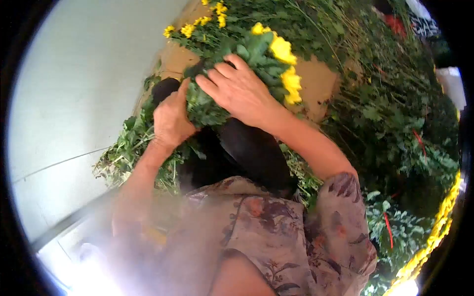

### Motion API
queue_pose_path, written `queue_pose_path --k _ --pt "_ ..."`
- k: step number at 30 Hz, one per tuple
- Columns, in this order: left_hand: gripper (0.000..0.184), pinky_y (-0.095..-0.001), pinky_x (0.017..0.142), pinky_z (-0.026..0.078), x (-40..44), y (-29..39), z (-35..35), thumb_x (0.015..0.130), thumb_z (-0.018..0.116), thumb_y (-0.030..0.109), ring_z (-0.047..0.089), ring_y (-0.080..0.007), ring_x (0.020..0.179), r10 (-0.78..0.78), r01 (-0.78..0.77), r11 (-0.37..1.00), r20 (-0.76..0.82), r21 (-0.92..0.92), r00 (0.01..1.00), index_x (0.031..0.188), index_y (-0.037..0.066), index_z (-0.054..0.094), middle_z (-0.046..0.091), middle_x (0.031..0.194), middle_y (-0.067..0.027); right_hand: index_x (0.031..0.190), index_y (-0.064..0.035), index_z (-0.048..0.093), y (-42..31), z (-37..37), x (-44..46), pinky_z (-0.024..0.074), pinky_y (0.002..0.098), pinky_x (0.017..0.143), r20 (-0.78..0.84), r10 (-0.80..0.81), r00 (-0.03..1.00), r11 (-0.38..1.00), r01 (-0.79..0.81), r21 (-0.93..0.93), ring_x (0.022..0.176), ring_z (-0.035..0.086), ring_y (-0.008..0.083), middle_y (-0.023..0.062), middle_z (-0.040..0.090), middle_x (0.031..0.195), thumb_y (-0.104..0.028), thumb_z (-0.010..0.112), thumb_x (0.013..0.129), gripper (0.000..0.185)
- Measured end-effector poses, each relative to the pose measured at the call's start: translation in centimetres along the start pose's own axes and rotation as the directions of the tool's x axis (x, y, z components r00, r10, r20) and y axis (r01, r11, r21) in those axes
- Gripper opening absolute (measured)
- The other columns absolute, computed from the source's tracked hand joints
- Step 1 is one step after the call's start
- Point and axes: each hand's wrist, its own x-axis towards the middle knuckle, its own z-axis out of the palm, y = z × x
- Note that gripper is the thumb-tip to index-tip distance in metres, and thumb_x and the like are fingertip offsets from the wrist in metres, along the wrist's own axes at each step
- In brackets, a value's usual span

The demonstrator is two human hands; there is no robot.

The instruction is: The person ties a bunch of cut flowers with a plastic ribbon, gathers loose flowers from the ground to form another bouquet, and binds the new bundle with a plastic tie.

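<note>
A leafy bunch of yellow chrysanthemums lies across my dark-clad knees, its blooms pointing to the upper right. My right hand grips it from above, fingers curled over the green leaves. At the lower left end of the bunch, my left hand is closed around the stem side, with one finger raised along the leaves. What lies under the left palm is hidden. Some leaves hang down between the two hands.
Several loose yellow blooms on stems lie on cardboard ahead. Piled green stems fill the right side, some with red ties. A pale wall stands at left. Stripped leaves heap beside my left forearm.
</note>
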Motion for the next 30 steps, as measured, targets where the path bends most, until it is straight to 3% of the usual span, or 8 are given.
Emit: queue_pose_path --k 6,8,9,11,14,16,20,30 --pt "0.042 -0.037 0.076 0.051 0.2 -3.3 -3.0 0.062 0.078 0.008 0.066 -0.0258 0.081 -0.09 0.163 0.937 0.238 -0.31 0.967 0.1 0.001 0.062 0.069 0.089 -0.012 0.098 -0.0133 0.061 -7.0 -2.1 -4.6 0.0417 0.0465 0.093 -0.362 -0.066 0.93 0.869 0.232 0.438 0.098 0.059 0.0222 0.0045 0.06 0.099 -0.034 0.073 0.067 0.039" --pt "0.044 -0.035 0.08 0.049 -0.1 -3.9 -5.1 0.061 0.076 0.002 0.063 -0.0204 0.086 -0.113 0.272 0.814 0.32 -0.513 0.941 0.103 0.001 0.062 0.068 0.093 -0.0078 0.079 -0.0135 0.063 -4.5 -2.5 -8.0 0.0503 0.032 0.067 -0.157 0.129 0.979 0.892 -0.046 0.449 0.073 0.062 0.0199 0.0012 0.063 0.08 -0.028 0.072 0.071 0.019" --pt "0.047 -0.0339 0.083 0.048 -0.6 -3.8 -5.8 0.061 0.075 0.001 0.062 -0.0194 0.089 -0.19 0.382 0.696 0.357 -0.608 0.915 0.106 0.001 0.062 0.067 0.096 -0.0063 0.076 -0.0089 0.064 -2.7 2.0 -10.5 0.048 0.0305 0.06 -0.336 0.345 0.876 0.8 -0.088 0.594 0.063 0.06 0.0176 0.0032 0.06 0.069 -0.024 0.068 0.078 0.016" --pt "0.058 -0.0322 0.09 0.045 -0.9 -2.3 -7.9 0.056 0.071 -0.002 0.059 -0.0197 0.095 -0.346 0.566 0.44 0.45 -0.697 0.823 0.113 0.001 0.06 0.064 0.103 -0.0064 0.087 -0.0005 0.062 0.0 3.2 -13.4 0.0421 0.0276 0.055 0.426 0.84 0.337 -0.101 -0.674 0.732 0.062 0.051 0.0094 0.0005 0.056 0.067 -0.031 0.058 0.092 0.031" --pt "0.054 -0.0352 0.084 0.051 -1.7 -2.6 -7.4 0.058 0.069 0.003 0.062 -0.0229 0.09 -0.336 0.517 0.252 0.427 -0.818 0.839 0.111 0.0 0.06 0.065 0.099 -0.0088 0.098 0.0011 0.063 4.6 9.5 -15.0 0.0428 0.0283 0.06 0.55 0.771 0.322 -0.256 -0.634 0.73 0.067 0.053 0.0102 0.0025 0.06 0.075 -0.039 0.053 0.094 0.041" --pt "0.055 -0.0345 0.082 0.052 -2.0 -2.5 -7.1 0.055 0.064 0.003 0.063 -0.0237 0.089 -0.371 0.517 0.258 0.411 -0.816 0.833 0.11 0.0 0.061 0.065 0.098 -0.0088 0.098 -0.0012 0.064 5.0 11.1 -12.4 0.0398 0.0265 0.058 0.809 0.534 0.246 -0.627 -0.526 0.574 0.065 0.05 0.0095 -0.0009 0.057 0.074 -0.037 0.059 0.092 0.037" --pt "0.06 -0.0347 0.082 0.052 -3.5 -3.0 -7.8 0.052 0.066 0.004 0.064 -0.0241 0.089 -0.392 0.574 0.232 0.465 -0.785 0.794 0.112 -0.001 0.061 0.066 0.098 -0.0103 0.094 -0.006 0.065 5.5 12.5 -9.3 0.0375 0.0219 0.055 0.651 0.608 0.455 -0.612 -0.253 0.749 0.061 0.045 0.005 -0.0056 0.054 0.073 -0.031 0.065 0.089 0.025" --pt "0.063 -0.038 0.084 0.053 -4.8 -4.3 -6.5 0.053 0.059 0.001 0.065 -0.028 0.091 -0.336 0.507 0.033 0.468 -0.861 0.817 0.116 -0.001 0.059 0.067 0.101 -0.0136 0.098 -0.0047 0.065 5.9 8.0 -9.2 0.042 0.0237 0.058 0.481 0.855 0.193 -0.438 -0.224 0.87 0.065 0.052 0.0072 -0.0022 0.057 0.077 -0.028 0.064 0.089 0.024"
